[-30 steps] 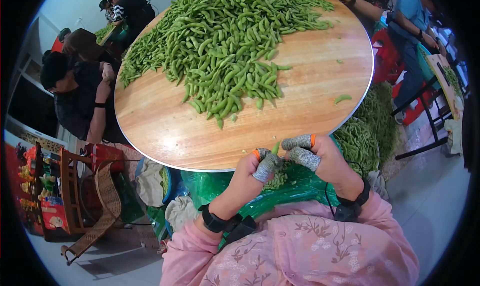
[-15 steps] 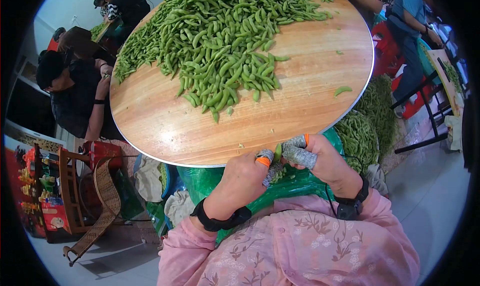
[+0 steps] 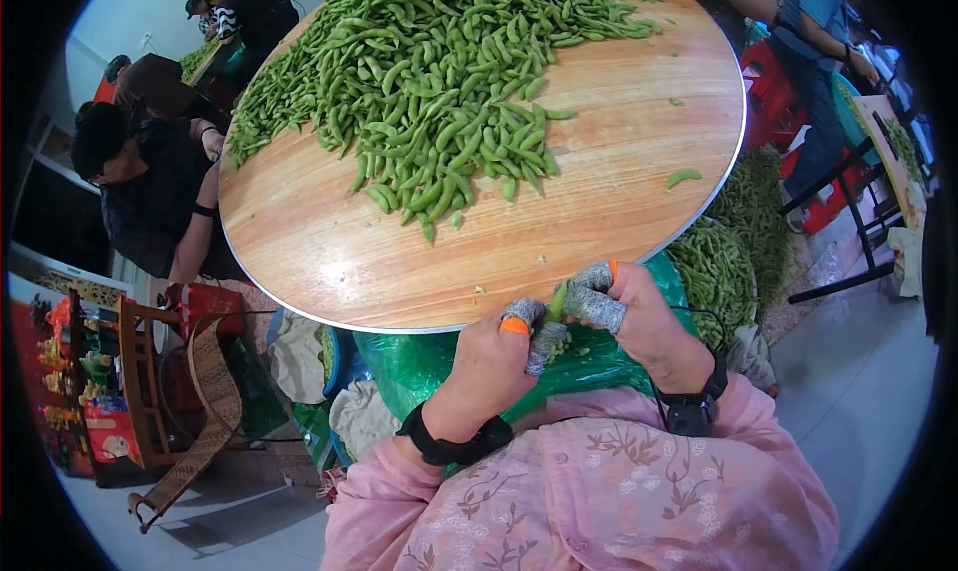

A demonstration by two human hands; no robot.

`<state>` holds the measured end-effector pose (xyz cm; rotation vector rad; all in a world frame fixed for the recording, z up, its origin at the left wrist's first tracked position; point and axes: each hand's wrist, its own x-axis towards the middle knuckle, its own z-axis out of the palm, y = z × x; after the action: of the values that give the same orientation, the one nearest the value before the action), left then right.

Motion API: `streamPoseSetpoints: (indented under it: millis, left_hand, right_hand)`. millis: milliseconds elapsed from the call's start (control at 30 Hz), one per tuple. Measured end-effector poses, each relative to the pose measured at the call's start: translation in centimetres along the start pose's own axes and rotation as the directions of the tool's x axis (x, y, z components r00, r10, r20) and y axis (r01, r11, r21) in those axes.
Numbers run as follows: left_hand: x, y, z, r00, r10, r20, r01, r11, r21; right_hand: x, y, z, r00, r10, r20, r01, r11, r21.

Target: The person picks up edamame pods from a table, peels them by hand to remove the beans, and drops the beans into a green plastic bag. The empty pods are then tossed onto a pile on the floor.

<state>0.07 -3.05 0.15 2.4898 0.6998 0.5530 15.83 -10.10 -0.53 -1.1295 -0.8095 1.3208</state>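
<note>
One pod sits pinched in your left fingers; steady it there; whether your right fingers grip is unclear.

Round wood-grain tabletop with a huge heap of green pods, plus one stray pod near the right edge

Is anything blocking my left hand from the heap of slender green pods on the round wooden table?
Nothing visible blocks it: between your left hand and the heap of green pods lies flat, wood-grained tabletop, with a small pale scrap near its edge.
</note>
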Motion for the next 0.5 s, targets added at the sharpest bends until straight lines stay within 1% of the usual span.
streamPoseSetpoints:
  millis: [67, 100, 133, 167, 200, 233, 267, 300, 333, 367, 400, 433, 467, 500]
  left_hand:
    - [-0.1, -0.1, 0.0, 0.999, -0.016, -0.03, 0.016, 1.0, -0.01]
    - [-0.1, -0.3, 0.0, 0.999, 0.016, -0.037, -0.016, 1.0, -0.002]
    - [-0.1, -0.5, 0.0, 0.998, 0.049, -0.041, -0.049, 0.999, 0.006]
    - [-0.2, -0.6, 0.1, 0.998, 0.051, -0.042, -0.051, 0.999, 0.006]
    - [-0.2, -0.6, 0.2, 0.999, -0.006, -0.051, -0.003, 0.985, -0.174]
    - [-0.3, -0.7, 0.3, 0.997, -0.064, -0.051, 0.043, 0.937, -0.348]
    - [-0.4, -0.9, 0.5, 0.997, -0.065, -0.052, 0.043, 0.937, -0.346]
    - [-0.5, -1.2, 0.7, 0.992, -0.121, -0.028, 0.091, 0.861, -0.501]
    - [-0.6, -1.3, 0.9, 0.985, -0.173, 0.005, 0.136, 0.757, -0.64]
    - [-0.7, -1.5, 1.1, 0.985, -0.173, 0.004, 0.136, 0.757, -0.639]
    - [-0.8, -1.5, 1.2, 0.935, -0.322, 0.151, 0.296, 0.472, -0.83]
    - [-0.8, -1.5, 1.3, 0.853, -0.403, 0.331, 0.407, 0.118, -0.906]
    - [-0.7, -1.5, 1.1, 0.854, -0.402, 0.33, 0.405, 0.119, -0.906]
    - [-0.6, -1.5, 0.8, 0.829, -0.373, 0.417, 0.431, -0.052, -0.901]
  right_hand:
    - [-0.1, -0.1, 0.2, 1.0, -0.027, -0.008, 0.026, 0.999, -0.034]
    - [-0.1, -0.3, 0.2, 1.0, -0.027, -0.006, 0.027, 0.999, -0.034]
    - [-0.2, -0.6, 0.2, 0.999, 0.039, 0.006, -0.039, 0.999, -0.023]
    - [-0.2, -0.8, 0.2, 0.995, 0.103, 0.019, -0.103, 0.995, -0.014]
    - [-0.2, -0.7, 0.1, 0.995, 0.101, 0.019, -0.101, 0.995, -0.014]
    - [-0.2, -0.4, 0.2, 0.997, 0.054, 0.05, -0.056, 0.998, 0.028]
    - [-0.2, -0.1, 0.2, 0.997, 0.006, 0.079, -0.012, 0.997, 0.073]
    - [0.0, 0.4, 0.1, 0.997, 0.006, 0.08, -0.012, 0.997, 0.073]
    - [0.3, 1.0, 0.0, 0.995, -0.048, 0.082, 0.042, 0.996, 0.077]
    - [0.5, 1.5, -0.1, 0.991, -0.102, 0.084, 0.096, 0.992, 0.08]
    - [0.7, 1.9, 0.0, 0.991, -0.103, 0.085, 0.096, 0.992, 0.08]
    - [0.8, 2.3, 0.0, 0.989, -0.131, 0.071, 0.124, 0.988, 0.09]
    - [0.9, 2.5, 0.1, 0.986, -0.159, 0.058, 0.153, 0.983, 0.099]
    - [0.9, 2.5, 0.1, 0.985, -0.16, 0.06, 0.154, 0.983, 0.098]
